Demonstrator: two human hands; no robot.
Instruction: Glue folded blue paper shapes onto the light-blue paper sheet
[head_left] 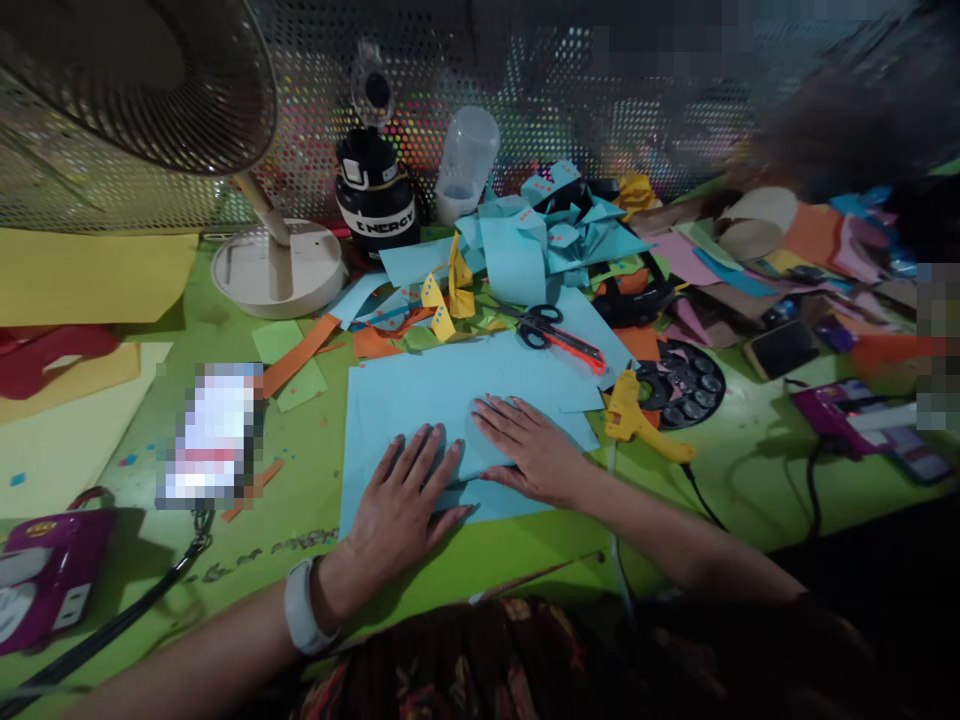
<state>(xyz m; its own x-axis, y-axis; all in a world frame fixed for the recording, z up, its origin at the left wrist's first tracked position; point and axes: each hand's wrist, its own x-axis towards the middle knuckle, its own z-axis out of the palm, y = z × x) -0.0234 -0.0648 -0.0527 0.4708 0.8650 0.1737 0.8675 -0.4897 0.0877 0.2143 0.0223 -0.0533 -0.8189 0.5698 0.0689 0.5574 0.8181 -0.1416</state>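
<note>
Light blue paper (405,390) lies in overlapping sheets on the green table in front of me. My left hand (401,505) rests flat on it, fingers spread apart and pointing away from me. To its right, my right hand (529,450) also presses flat on the paper, fingers stretched toward the upper left. Neither hand grips anything. Beyond the paper's upper edge lie scissors (540,327) with dark handles, beside a red and black cutter (577,352). A yellow glue gun (637,415) lies just right of the sheets.
A white desk fan (277,265) stands at the back left near a black bottle (377,205). Blue paper cutouts (517,245) are heaped at the back. A phone (214,430) lies left, purple power strips (56,575) at the sides. A person (840,110) is blurred at right.
</note>
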